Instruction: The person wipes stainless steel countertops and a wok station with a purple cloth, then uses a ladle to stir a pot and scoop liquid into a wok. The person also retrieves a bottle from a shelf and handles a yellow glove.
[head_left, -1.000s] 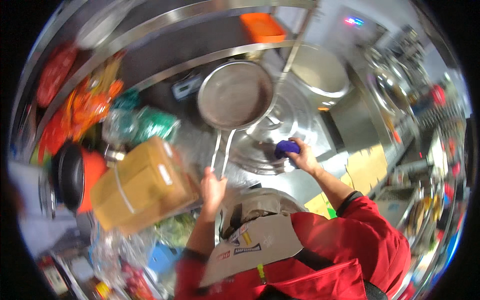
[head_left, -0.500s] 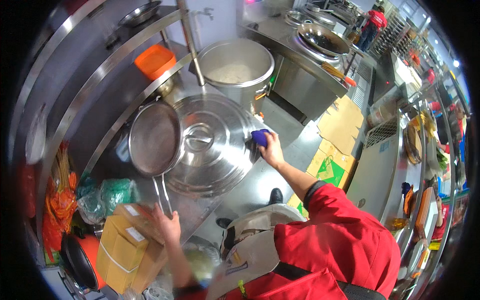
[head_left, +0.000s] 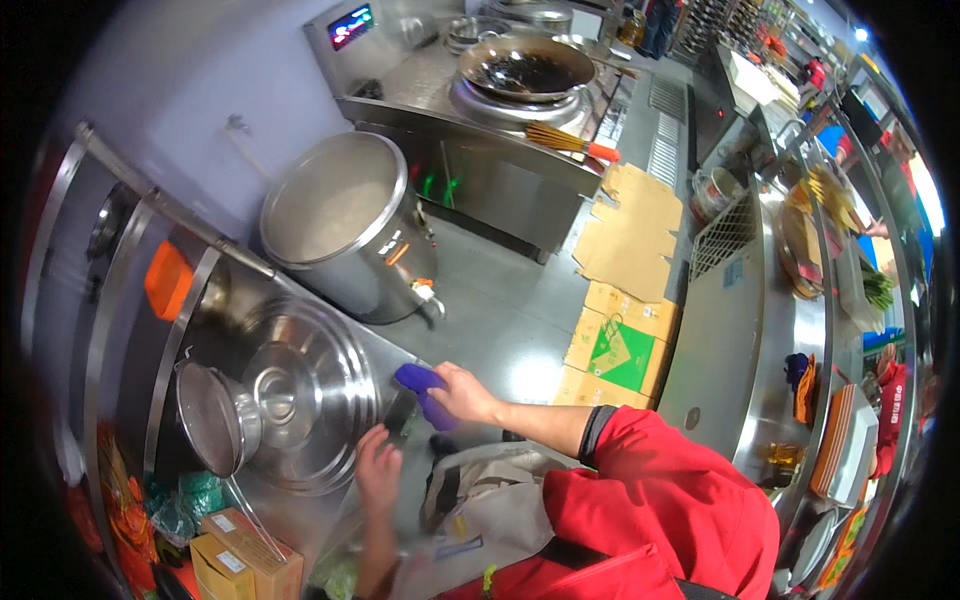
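My right hand [head_left: 466,396] is closed on a bunched purple cloth [head_left: 425,395] above the front edge of the steel counter. Close to it on the left is my left hand [head_left: 377,472], slightly blurred and empty, its fingers apart. A round fine-mesh strainer [head_left: 208,420] with a long wire handle lies at the left, partly over a large round steel lid [head_left: 345,372]. That lid rests on the counter. Beyond the counter stands a tall steel pot [head_left: 345,265] without a cover, with pale, steamy contents and a tap low on its side.
A wok [head_left: 500,92] sits on the far stove [head_left: 470,140], beside a bamboo brush [head_left: 565,140]. Flattened cardboard [head_left: 630,235] covers part of the floor. Boxes [head_left: 255,555] and an orange container [head_left: 168,280] are at the left. A steel shelf rack [head_left: 835,330] runs along the right.
The view has swung to the right. My left hand has come off the strainer's handle and moved nearer my right hand, which still holds the purple cloth, now away from the lid's rim.
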